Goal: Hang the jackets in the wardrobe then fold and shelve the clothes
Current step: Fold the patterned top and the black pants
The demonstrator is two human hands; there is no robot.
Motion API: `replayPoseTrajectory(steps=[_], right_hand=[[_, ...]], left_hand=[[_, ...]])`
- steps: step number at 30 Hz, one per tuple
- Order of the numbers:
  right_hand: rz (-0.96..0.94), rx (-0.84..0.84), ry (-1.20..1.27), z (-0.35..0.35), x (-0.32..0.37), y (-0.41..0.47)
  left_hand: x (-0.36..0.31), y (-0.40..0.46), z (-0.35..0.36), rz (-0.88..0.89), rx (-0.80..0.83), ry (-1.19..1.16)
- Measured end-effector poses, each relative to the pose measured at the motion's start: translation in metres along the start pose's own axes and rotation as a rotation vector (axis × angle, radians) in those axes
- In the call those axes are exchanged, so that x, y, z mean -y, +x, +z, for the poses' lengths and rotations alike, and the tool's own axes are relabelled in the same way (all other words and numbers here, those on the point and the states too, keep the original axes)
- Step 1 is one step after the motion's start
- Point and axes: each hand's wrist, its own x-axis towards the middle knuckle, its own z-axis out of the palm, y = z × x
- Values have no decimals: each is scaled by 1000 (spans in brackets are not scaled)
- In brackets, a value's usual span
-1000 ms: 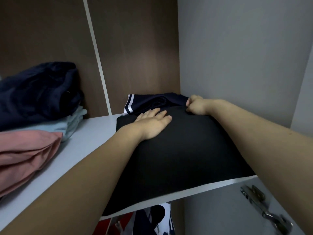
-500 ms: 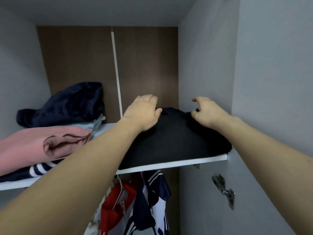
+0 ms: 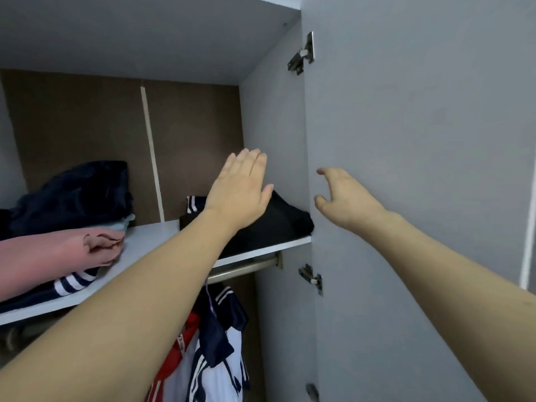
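Black folded cloth (image 3: 269, 224) is lying on the white wooden shelf (image 3: 150, 236), placed for storing. Left hand (image 3: 240, 190) and right hand (image 3: 345, 198) are hovering with fingers spread, gripping nothing.

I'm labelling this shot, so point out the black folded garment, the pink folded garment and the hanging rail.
black folded garment (image 3: 278, 224): head view, its right half.
pink folded garment (image 3: 43, 256): head view, its top fold.
hanging rail (image 3: 246, 266): head view, its right end.
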Motion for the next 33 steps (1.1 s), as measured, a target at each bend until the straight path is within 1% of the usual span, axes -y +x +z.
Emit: replayPoseTrajectory(steps=[4, 7, 10, 13, 16, 20, 25, 29, 33], right_hand=[[44, -78, -119, -38, 3, -63], [85, -111, -192, -73, 1, -112], [135, -156, -224, -121, -6, -162], [140, -230, -283, -176, -20, -209], [181, -279, -356, -233, -44, -262], [303, -302, -442, -307, -89, -342], [490, -356, -545, -389, -143, -449], [668, -362, -612, -440, -184, -526], [804, -392, -676, -476, -228, -594]], left_hand=[[-37, -15, -22, 87, -77, -85], [-72, -28, -43, 107, -97, -182], [-117, -34, -69, 156, -133, -254], [-173, -30, -102, 214, -204, -362], [-246, -23, -137, 276, -264, -469], [-356, -15, -174, 336, -302, -565], [-498, -12, -208, 418, -294, -703], [-610, -11, -230, 541, -279, -787], [-716, -12, -245, 684, -256, -876]])
